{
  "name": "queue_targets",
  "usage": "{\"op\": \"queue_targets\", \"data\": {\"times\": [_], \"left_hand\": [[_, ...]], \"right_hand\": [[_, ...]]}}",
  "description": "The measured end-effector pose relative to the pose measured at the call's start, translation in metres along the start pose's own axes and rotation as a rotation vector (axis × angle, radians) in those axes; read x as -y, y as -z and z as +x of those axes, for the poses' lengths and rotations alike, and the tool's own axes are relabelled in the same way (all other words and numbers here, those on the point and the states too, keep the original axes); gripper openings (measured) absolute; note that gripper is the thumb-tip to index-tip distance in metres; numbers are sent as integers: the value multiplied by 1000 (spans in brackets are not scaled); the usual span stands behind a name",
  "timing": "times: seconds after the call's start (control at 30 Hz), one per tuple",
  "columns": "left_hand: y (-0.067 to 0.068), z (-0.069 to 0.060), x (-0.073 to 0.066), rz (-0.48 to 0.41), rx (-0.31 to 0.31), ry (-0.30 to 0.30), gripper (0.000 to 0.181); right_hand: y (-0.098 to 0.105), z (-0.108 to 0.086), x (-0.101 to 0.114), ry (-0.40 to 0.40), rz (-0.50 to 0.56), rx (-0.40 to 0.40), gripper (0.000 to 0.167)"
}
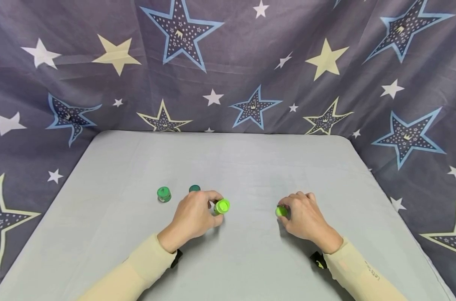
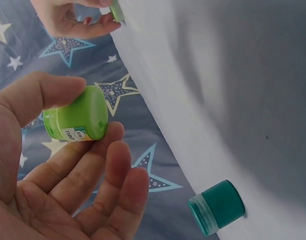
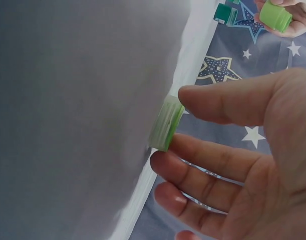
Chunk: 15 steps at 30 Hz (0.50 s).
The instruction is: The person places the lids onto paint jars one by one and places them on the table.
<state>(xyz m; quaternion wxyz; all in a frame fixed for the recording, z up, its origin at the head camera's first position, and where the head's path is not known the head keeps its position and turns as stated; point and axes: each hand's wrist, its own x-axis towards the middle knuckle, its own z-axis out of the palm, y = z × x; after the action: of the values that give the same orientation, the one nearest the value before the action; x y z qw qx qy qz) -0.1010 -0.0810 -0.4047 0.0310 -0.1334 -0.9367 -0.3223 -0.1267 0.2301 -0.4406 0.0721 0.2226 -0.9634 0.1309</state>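
Note:
My left hand [image 1: 195, 213] holds a small lime-green jar [image 1: 222, 206] between thumb and fingers, raised off the table. In the left wrist view the jar [image 2: 77, 115] shows a printed label and a narrower rim at one end. Over to the right, my right hand [image 1: 305, 215] pinches a flat lime-green lid [image 1: 281, 211] by its edge, down at the table surface. In the right wrist view the lid [image 3: 166, 123] has a clear ridged side and stands between thumb and index finger.
A green jar [image 1: 164, 194] stands to the left of my left hand. Behind that hand is a dark green jar [image 1: 194, 188], partly hidden. The grey-covered table [image 1: 235, 163] ends at a star-patterned curtain [image 1: 231, 67].

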Motion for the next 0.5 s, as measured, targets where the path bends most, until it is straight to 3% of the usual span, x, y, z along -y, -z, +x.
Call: {"op": "queue_targets", "data": {"times": [0.5], "left_hand": [[-4, -3, 2, -11, -11, -5, 29]], "right_hand": [[-2, 0, 0, 5, -13, -4, 24]]}}
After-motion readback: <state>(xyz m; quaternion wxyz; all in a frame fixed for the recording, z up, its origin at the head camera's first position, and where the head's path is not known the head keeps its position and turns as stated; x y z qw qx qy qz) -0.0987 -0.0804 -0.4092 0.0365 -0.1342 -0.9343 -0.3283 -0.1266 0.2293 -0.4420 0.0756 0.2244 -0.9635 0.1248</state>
